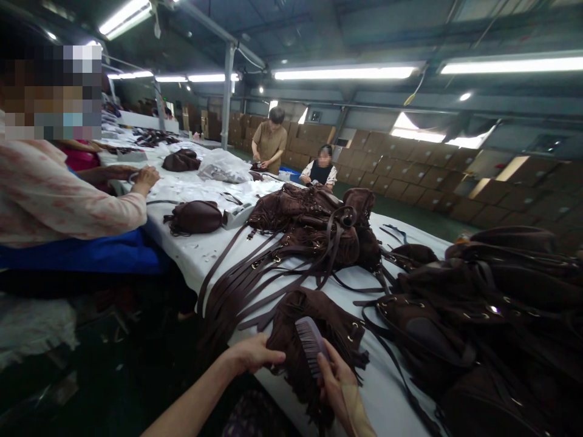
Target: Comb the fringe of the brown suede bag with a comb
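Note:
A dark brown suede bag with fringe (303,306) lies at the near edge of the white-covered table. My left hand (252,354) grips its left side, thumb on top and the other fingers partly hidden. In my right hand (339,382) is a purplish comb (310,340), its teeth against the fringe. Brass-coloured eyelets show on the bag's right part. Long brown straps (237,291) run down over the table edge just beyond my left hand.
A heap of brown bags (314,224) stands behind, and a larger pile (483,315) fills the right side. One bag (198,216) sits far left, near a co-worker's hand (146,179). Two other people work at the back, before stacked cartons (387,161).

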{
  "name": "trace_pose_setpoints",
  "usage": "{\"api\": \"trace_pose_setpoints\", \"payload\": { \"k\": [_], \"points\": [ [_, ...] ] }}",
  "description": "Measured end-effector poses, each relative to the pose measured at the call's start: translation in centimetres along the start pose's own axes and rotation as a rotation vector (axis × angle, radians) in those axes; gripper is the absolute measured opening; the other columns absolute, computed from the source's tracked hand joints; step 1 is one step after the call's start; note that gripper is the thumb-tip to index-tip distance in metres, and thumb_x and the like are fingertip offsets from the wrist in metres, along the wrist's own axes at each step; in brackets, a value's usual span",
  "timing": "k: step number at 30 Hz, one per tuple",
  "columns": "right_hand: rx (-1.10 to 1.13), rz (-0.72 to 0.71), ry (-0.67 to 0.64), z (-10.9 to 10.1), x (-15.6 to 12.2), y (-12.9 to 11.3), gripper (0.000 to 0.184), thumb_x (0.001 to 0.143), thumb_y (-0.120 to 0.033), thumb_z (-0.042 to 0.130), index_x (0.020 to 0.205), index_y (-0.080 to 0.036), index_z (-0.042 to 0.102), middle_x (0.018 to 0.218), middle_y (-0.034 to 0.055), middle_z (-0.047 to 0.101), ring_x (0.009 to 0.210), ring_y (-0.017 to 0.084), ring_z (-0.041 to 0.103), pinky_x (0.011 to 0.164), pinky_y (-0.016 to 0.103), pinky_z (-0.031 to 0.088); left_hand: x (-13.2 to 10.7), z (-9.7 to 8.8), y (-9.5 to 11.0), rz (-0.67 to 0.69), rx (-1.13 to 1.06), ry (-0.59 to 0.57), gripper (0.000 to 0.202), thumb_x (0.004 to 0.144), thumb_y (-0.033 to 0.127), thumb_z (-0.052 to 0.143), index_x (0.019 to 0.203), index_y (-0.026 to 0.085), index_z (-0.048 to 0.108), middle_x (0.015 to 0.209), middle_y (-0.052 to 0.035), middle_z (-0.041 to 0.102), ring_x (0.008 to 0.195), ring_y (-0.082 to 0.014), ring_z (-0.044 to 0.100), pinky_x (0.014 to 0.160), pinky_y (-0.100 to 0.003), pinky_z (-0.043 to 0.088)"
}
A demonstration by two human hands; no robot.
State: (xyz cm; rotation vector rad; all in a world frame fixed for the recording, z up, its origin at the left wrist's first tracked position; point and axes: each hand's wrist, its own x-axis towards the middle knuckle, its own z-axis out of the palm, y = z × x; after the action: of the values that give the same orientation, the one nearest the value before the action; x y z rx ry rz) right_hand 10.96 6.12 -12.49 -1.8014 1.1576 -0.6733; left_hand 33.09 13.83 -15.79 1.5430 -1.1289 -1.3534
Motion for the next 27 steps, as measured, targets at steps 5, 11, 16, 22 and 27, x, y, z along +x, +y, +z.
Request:
{"api": "trace_pose_setpoints", "payload": {
  "k": [5, 11, 16, 22, 27],
  "points": [
    [-0.179, -0.209, 0.004, -0.8, 0.8, -3.4, 0.06, 0.083, -0.042, 0.047, 0.135, -0.013, 0.055, 0.1, 0.0102, 0.07, 0.082, 0.026, 0.066, 0.072, 0.034, 0.052, -0.4, 0.5, -0.4, -0.038, -0.248, -0.134, 0.062, 0.065, 0.074, 0.066, 0.084, 0.016, 0.056, 0.077, -0.0031, 0.06, 0.058, -0.0101, 0.052, 0.048, -0.019, 0.035],
    [-0.33, -0.301, -0.119, -1.0, 1.7, -7.9, 0.072, 0.078, -0.033, 0.052, 0.146, -0.013, 0.042, 0.07, 0.0018, 0.067, 0.057, 0.023, 0.059, 0.056, 0.029, 0.045, -0.8, 1.2, 0.4, -0.089, -0.49, -0.042, 0.079, 0.054, 0.086, 0.063, 0.092, 0.019, 0.043, 0.068, -0.001, 0.06, 0.053, -0.0132, 0.057, 0.049, -0.022, 0.041],
    [-0.403, -0.34, -0.226, -0.6, 1.6, -9.4, 0.089, 0.074, -0.035, 0.07, 0.152, -0.014, 0.032, 0.09, 0.0073, 0.071, 0.076, 0.028, 0.067, 0.07, 0.033, 0.05, -1.3, 0.2, 1.3, -0.075, -0.379, 0.019, 0.066, 0.065, 0.08, 0.06, 0.085, 0.019, 0.047, 0.052, 0.0073, 0.045, 0.038, -0.0048, 0.034, 0.039, -0.017, 0.023],
    [-0.599, -0.367, -0.262, 1.7, 1.6, -9.1, 0.116, 0.065, -0.03, 0.088, 0.156, -0.021, 0.017, 0.123, 0.0143, 0.063, 0.107, 0.033, 0.063, 0.092, 0.039, 0.048, -2.3, -0.8, 4.3, -0.052, -0.072, 0.054, 0.036, 0.087, 0.052, 0.045, 0.083, 0.017, 0.053, 0.054, 0.0049, 0.044, 0.039, -0.0079, 0.035, 0.038, -0.02, 0.024],
    [-0.744, -0.291, -0.306, 5.3, 2.3, -6.0, 0.078, 0.083, -0.038, 0.077, 0.148, -0.017, 0.04, 0.102, 0.018, 0.07, 0.094, 0.036, 0.067, 0.082, 0.041, 0.049, -1.4, -1.4, 7.5, 0.068, 0.454, 0.137, 0.021, 0.079, 0.022, 0.046, 0.063, 0.016, 0.058, 0.057, -0.0009, 0.05, 0.053, -0.0121, 0.046, 0.048, -0.023, 0.032]
  ]
}}
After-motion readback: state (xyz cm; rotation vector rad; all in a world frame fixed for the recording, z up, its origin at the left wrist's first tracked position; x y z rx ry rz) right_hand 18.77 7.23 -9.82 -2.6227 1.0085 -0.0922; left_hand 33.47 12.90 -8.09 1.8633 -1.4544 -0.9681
